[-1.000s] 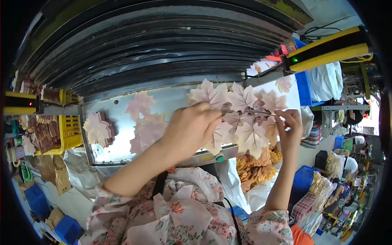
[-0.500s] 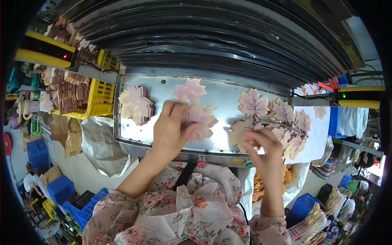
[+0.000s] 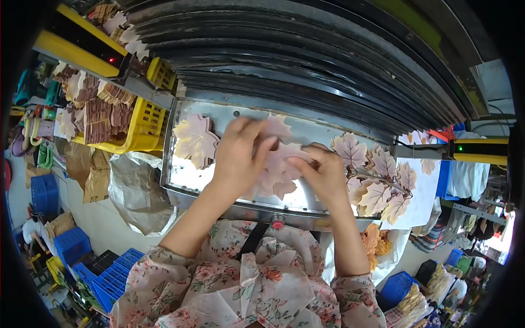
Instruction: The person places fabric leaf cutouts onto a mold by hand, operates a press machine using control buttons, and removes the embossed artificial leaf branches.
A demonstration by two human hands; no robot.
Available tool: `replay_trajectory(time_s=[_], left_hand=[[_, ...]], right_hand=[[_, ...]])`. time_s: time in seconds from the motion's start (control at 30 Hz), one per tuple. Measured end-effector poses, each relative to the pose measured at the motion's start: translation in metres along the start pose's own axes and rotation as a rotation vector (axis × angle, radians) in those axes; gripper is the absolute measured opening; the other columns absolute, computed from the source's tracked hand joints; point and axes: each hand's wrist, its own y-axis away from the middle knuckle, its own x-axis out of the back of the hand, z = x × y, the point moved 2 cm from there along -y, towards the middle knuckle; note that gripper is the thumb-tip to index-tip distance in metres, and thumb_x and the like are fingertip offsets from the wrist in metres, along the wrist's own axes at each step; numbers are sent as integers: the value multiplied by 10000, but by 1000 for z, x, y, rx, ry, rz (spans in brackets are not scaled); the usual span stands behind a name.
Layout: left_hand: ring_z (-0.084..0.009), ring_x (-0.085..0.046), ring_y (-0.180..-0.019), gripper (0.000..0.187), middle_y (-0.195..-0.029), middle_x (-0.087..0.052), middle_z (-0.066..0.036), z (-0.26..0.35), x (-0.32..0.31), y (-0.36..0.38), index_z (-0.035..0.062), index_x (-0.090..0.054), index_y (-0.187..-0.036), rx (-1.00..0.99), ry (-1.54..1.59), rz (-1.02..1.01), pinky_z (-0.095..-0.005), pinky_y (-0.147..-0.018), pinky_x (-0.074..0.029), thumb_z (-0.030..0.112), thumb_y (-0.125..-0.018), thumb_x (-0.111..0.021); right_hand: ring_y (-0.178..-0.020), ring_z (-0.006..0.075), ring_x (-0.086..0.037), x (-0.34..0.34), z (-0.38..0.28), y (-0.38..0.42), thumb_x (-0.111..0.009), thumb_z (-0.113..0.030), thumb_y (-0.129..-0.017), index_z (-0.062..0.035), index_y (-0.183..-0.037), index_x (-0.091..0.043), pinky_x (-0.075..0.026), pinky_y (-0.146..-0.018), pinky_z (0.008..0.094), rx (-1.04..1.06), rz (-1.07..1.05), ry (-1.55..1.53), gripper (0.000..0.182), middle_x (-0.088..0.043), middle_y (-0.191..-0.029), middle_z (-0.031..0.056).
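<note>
My right hand [image 3: 322,172] pinches the edge of a pale pink leaf piece [image 3: 287,158] over the middle of the metal tray [image 3: 205,183]. Close to its left side, my left hand [image 3: 240,156] has its thumb and fingers apart, blurred, with a leaf [image 3: 279,127] behind the fingertips. Further leaves lie below the held one, partly covered. A stack of yellow and pink leaves [image 3: 194,139] sits at the tray's left end. At the right end lies a cluster of veined leaves [image 3: 377,175] on a dark stem.
Dark layered metal panels [image 3: 295,71] stand behind the tray. A yellow basket [image 3: 145,128] with bundled leaves is at the left. A red button [image 3: 278,223] is on the front edge. White paper [image 3: 418,191] lies at the right, and orange pieces [image 3: 374,240] sit below.
My right hand has moved left from the leaf cluster to the middle leaves and taken hold of one. My left hand has shifted slightly right. The camera view has tilted a little.
</note>
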Motion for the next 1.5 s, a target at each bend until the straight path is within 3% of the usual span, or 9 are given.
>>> replay_trajectory(time_s=[0.07, 0.23, 0.37, 0.47, 0.73, 0.87, 1.13, 1.43, 1.5], left_hand=[[-337, -609, -892, 212, -960, -612, -153, -8, -9, -11, -2, -698, -996, -150, -349, 155, -418, -769, -510, -6, -784, -714], [-361, -572, -972, 200, -985, -606, -159, -8, -11, -17, -16, -665, -994, -123, -397, 52, -446, -831, -494, -12, -795, -688], [-298, -631, -917, 195, -988, -649, -143, -7, 2, -7, -25, -631, -999, -64, -181, -18, -387, -810, -514, -4, -814, -691], [-189, -673, -875, 218, -967, -700, -120, 1, 13, 9, -25, -623, -1047, 223, 434, -242, -305, -775, -512, 12, -846, -700], [-80, -601, -702, 218, -796, -684, -81, 8, 15, 21, -31, -610, -1109, 258, 415, -257, -248, -646, -489, 35, -910, -671], [-39, -583, -781, 218, -844, -674, -21, 1, 13, 21, -19, -590, -1159, 257, 228, -399, -202, -710, -471, 24, -949, -630], [-24, -564, -747, 110, -801, -659, 0, 8, 17, 21, -17, -627, -1049, 366, 441, -235, -195, -681, -465, 19, -945, -633], [-63, -542, -696, 90, -773, -671, -9, 22, 39, 10, 0, -680, -940, 132, 369, -64, -225, -634, -441, 71, -893, -708], [-70, -548, -711, 85, -781, -674, -2, 24, 43, 9, 21, -697, -938, 218, 475, -89, -233, -648, -435, 76, -879, -723]], right_hand=[[-764, 56, -571, 12, 3, 9, -727, -62, -876, 16, -982, -707, -469, -618, 230, -66, -21, 41, 133, -636, -834, 37], [-741, 40, -531, 17, -6, 20, -690, -27, -893, 25, -971, -688, -438, -600, 217, -32, 39, -180, 94, -620, -821, 10], [-704, 30, -511, 27, -27, 19, -673, -23, -904, 31, -992, -678, -428, -589, 211, -176, 4, -14, 103, -638, -847, -4], [-630, 36, -498, 32, -33, 13, -672, -31, -897, 8, -1030, -678, -418, -561, 224, -81, -18, 29, 139, -667, -838, 15], [-532, 64, -418, 21, -41, -1, -687, -36, -861, -47, -1049, -698, -356, -493, 257, 127, 81, 337, 188, -612, -693, 35], [-516, 55, -393, 15, -36, -1, -700, -61, -872, -26, -1038, -701, -332, -471, 260, 215, 129, 248, 169, -567, -617, 10], [-593, 24, -464, 32, -36, 8, -703, -66, -898, 28, -1015, -693, -378, -520, 223, -186, 121, 74, 151, -627, -730, 2], [-697, 26, -556, 80, -63, 23, -682, -14, -903, 38, -1004, -674, -446, -617, 184, 30, 209, 110, 113, -648, -780, 16], [-704, 29, -564, 89, -69, 30, -680, -2, -896, 43, -986, -671, -446, -615, 187, 13, 269, 97, 101, -656, -793, 14]])
